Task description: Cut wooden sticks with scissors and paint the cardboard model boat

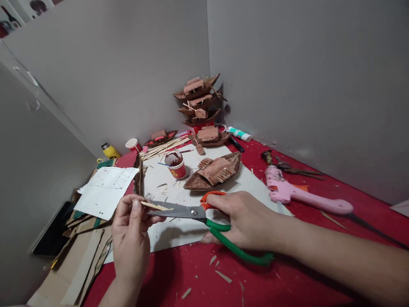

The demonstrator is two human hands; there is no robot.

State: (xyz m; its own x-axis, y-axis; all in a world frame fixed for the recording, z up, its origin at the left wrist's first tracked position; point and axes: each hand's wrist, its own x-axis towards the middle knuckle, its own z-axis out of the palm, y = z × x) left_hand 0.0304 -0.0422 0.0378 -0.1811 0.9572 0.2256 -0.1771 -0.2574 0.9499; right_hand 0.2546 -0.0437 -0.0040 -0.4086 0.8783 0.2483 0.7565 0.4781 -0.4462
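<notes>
My left hand (132,232) pinches a short pale wooden stick (156,206) between thumb and fingers. In my right hand (243,217) is a pair of scissors (193,211) with one orange and one green handle; its fingers are wrapped round the handles. The grey blades point left and lie at the stick, close to my left fingertips. Just beyond the scissors rests a brown model boat (212,172) with a ribbed roof, on a white sheet (172,238). To its left stands a red paper cup (175,165) smeared with brown paint inside.
A pink glue gun (306,197) lies at right with its cable, pliers (297,169) behind it. More model boats (198,102) are stacked in the corner. Thin sticks (164,147) lie at the back. Cardboard (76,264) and a drawn paper (107,187) cover the left side.
</notes>
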